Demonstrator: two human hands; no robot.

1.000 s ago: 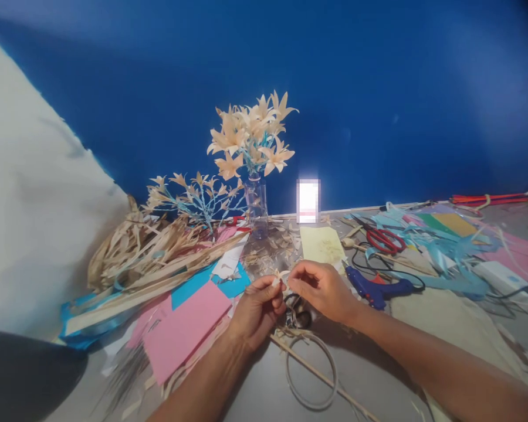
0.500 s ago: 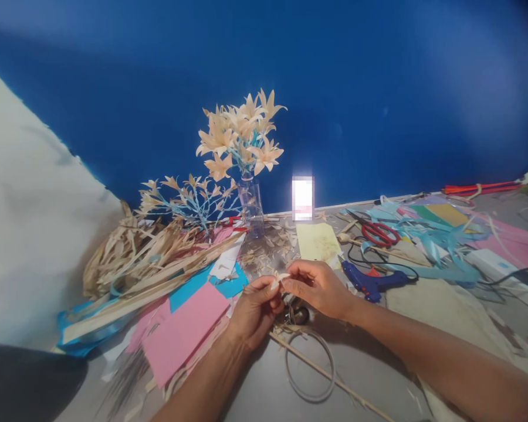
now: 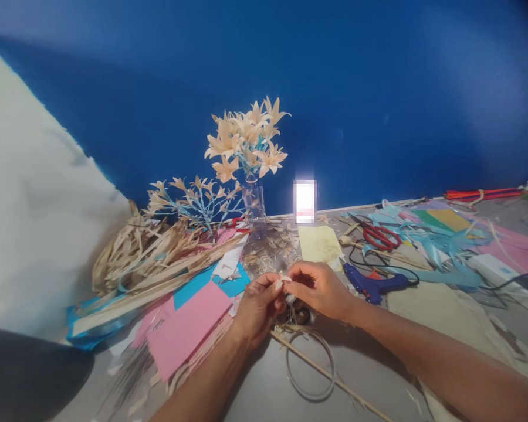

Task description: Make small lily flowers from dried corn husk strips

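Near the middle of the head view, a small pale petal-like piece (image 3: 283, 278) is pinched between the fingertips of both hands. My left hand (image 3: 260, 305) has its thumb and forefinger closed on the piece. From the right, my right hand (image 3: 319, 290) meets it with thumb and fingers closed on the same piece. Below the hands lie a thin stick (image 3: 305, 356) and a grey ring (image 3: 333, 357), the stick crossing the ring. A dark round object (image 3: 303, 315) is partly hidden just under the fingers.
Pale flowers (image 3: 246, 138) stand in a clear vase (image 3: 256, 214) at the back. Pink card (image 3: 189, 328) and dried strips (image 3: 127, 252) lie left. A blue glue gun (image 3: 376, 284), red-handled scissors (image 3: 382, 237), yellow paper (image 3: 320, 245) and a white power strip (image 3: 506, 275) lie right.
The camera view has shifted slightly, so the flowers and left-side materials appear a little further right. Both hands remain together on the piece, with only small finger movement.
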